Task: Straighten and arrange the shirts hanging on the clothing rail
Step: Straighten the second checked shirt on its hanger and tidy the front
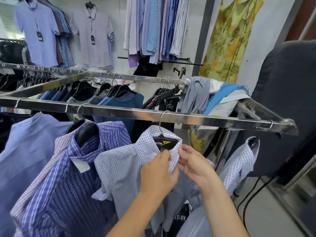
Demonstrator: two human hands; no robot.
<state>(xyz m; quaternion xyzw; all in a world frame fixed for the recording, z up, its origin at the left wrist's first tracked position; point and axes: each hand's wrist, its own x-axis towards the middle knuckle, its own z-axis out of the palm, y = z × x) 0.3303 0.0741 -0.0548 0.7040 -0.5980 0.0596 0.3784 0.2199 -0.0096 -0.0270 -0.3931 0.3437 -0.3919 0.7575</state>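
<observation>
Head view looked down on 2 bare forearms rising from the lower edge, the hands meeting at the collar (173, 159) of a white-and-blue checked shirt (123, 161). The left hand (158, 175) showed its back to the camera, wrist bent upward, its fingers (165, 157) curled together and pinching the collar's front edge. The right hand (193, 161) sat just beside it, palm turned inward, its fingers (185, 149) and thumb clamped on the same collar from the other side. The checked shirt hung on a black hanger (164, 142) whose wire hook looped over the steel rail (136, 113), right of its middle. Against its left shoulder lay a blue plaid shirt (68, 177), then a plain blue shirt (25, 151). Well apart to the right, near the rail's end, hung 1 more small-checked shirt (239, 161).
</observation>
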